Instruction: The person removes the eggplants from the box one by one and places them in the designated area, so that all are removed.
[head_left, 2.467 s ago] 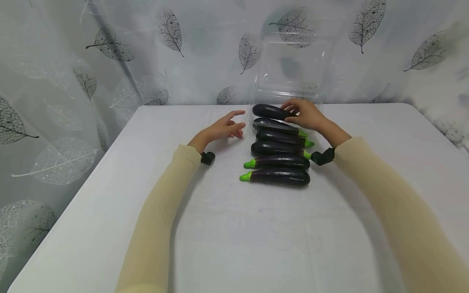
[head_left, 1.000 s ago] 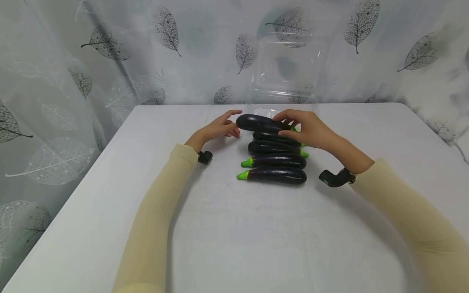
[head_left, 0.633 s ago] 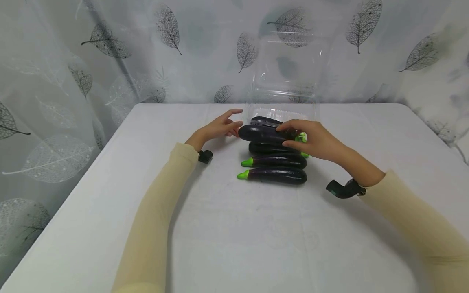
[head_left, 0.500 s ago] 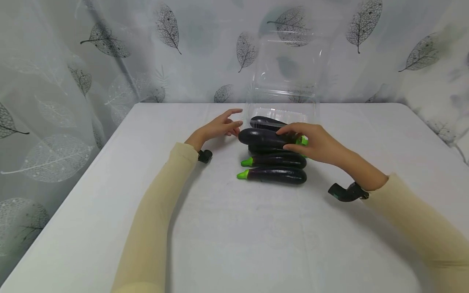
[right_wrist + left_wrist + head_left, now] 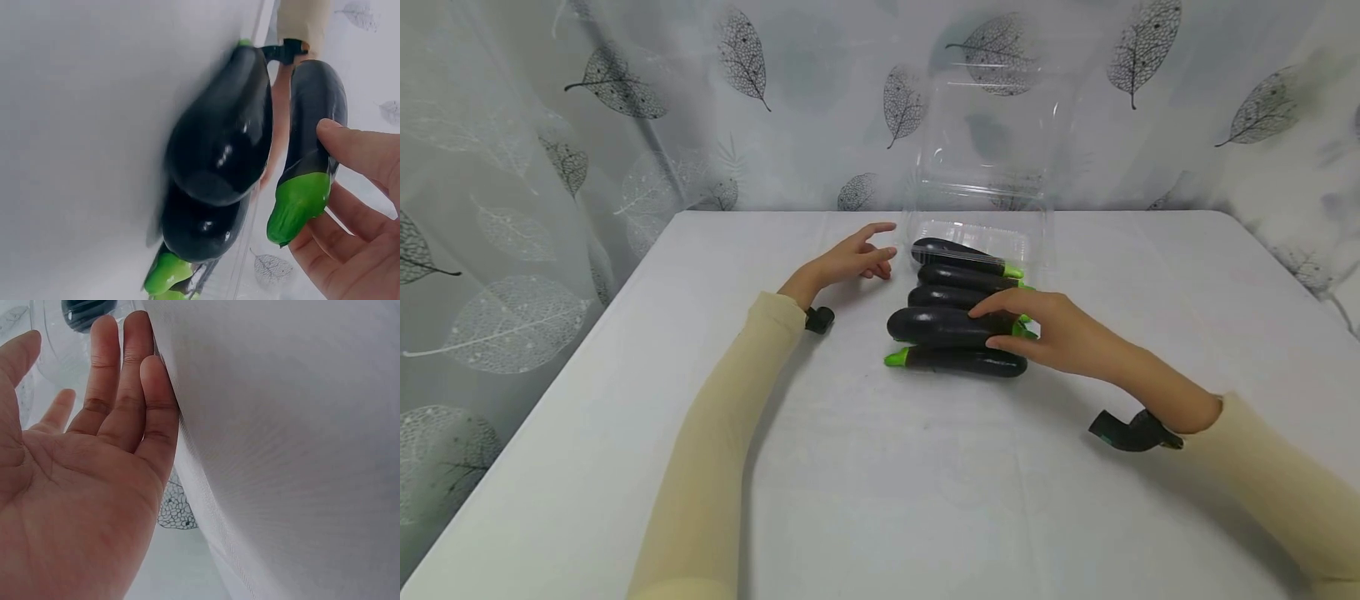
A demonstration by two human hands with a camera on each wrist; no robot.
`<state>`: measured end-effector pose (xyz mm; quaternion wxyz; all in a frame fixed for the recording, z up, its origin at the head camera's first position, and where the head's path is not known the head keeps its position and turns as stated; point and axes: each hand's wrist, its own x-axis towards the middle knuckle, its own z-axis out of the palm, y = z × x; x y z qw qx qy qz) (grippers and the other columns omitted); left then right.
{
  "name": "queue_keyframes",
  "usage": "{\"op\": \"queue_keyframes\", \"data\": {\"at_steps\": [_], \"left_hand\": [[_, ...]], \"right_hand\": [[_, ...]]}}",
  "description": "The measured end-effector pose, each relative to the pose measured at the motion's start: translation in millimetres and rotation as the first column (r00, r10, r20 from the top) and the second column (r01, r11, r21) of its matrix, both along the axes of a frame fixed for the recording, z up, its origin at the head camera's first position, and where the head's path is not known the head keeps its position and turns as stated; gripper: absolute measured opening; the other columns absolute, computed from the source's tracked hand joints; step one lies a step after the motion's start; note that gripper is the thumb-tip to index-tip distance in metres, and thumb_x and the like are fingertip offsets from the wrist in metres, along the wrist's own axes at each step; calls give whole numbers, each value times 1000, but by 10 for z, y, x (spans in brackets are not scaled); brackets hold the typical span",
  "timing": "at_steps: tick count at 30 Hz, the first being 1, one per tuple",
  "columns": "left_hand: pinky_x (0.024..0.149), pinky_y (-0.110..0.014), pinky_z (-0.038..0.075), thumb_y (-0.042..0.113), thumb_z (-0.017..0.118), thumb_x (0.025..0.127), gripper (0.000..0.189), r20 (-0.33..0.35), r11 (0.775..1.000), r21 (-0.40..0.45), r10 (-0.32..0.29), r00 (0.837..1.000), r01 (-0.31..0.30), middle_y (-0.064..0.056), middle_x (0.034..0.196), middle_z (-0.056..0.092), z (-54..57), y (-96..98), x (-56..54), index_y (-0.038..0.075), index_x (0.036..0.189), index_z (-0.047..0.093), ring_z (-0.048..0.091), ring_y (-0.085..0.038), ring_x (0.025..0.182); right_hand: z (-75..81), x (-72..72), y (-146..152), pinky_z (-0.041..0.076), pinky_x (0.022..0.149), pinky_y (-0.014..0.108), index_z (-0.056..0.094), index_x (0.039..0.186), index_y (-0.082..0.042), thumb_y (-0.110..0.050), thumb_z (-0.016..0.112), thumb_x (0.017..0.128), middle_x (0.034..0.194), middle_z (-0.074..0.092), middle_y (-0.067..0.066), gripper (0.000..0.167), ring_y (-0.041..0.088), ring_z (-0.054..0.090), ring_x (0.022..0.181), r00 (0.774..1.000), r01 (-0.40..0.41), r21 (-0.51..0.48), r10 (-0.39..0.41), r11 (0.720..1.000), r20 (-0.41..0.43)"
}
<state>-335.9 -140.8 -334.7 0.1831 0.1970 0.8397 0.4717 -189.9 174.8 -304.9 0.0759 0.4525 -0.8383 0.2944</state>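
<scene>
In the head view my right hand (image 5: 1056,333) pinches a dark eggplant (image 5: 928,327) near its green stem, thumb on the near side and fingers on the far side. The right wrist view shows this eggplant (image 5: 315,119) raised apart from the row of eggplants (image 5: 219,137). It hangs over the row's near part and hides most of one eggplant. The nearest eggplant (image 5: 970,361) has its stem to the left. My left hand (image 5: 850,258) holds nothing, its fingers loose, beside the clear plastic box (image 5: 985,225). The left wrist view shows its palm (image 5: 81,500).
The box's raised lid (image 5: 992,137) leans toward the leaf-patterned curtain (image 5: 820,92). The farthest eggplant (image 5: 958,254) lies partly behind the box's front wall. White cloth (image 5: 887,492) covers the table.
My right hand has lifted the eggplant from the box and carried it toward me, over the other eggplants. The left hand has stayed nearly still beside the box.
</scene>
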Motion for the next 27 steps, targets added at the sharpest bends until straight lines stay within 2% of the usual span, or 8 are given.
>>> {"op": "queue_keyframes", "data": {"at_steps": [6, 14, 22, 27], "left_hand": [[83, -28, 47, 33, 51, 102, 62, -8, 1000, 0, -5, 1000, 5, -18, 110, 66, -4, 7, -3, 19, 155, 22, 65, -26, 103], [85, -29, 47, 34, 51, 102, 61, -7, 1000, -10, 1, 1000, -1, -18, 111, 65, -7, 9, -2, 22, 154, 23, 65, -26, 103], [84, -29, 47, 34, 51, 102, 62, -15, 1000, -12, 5, 1000, -5, -17, 109, 65, -7, 0, -1, 21, 155, 22, 65, -25, 103], [84, -29, 47, 35, 51, 102, 62, -15, 1000, -7, 1, 1000, -1, -16, 108, 66, -11, 0, -1, 20, 155, 22, 65, -23, 102]], "right_hand": [[-19, 160, 42, 49, 82, 22, 65, 117, -10, 6, 79, 75, 115, 67, -2, 46, 14, 62, 102, 999, -31, 1, 31, 1000, -22], [-70, 284, 88, 44, 88, 14, 65, 117, -13, 3, 81, 75, 115, 65, -5, 48, 10, 60, 107, 999, -47, 24, 47, 999, -4], [-67, 387, 32, 52, 85, 26, 65, 119, -16, 3, 80, 76, 118, 65, -5, 49, 13, 60, 108, 998, -64, 81, 64, 995, 10], [-79, 432, 12, 52, 87, 27, 65, 118, -17, 1, 80, 77, 118, 65, -5, 48, 14, 61, 109, 997, -72, 96, 70, 993, 21]]}}
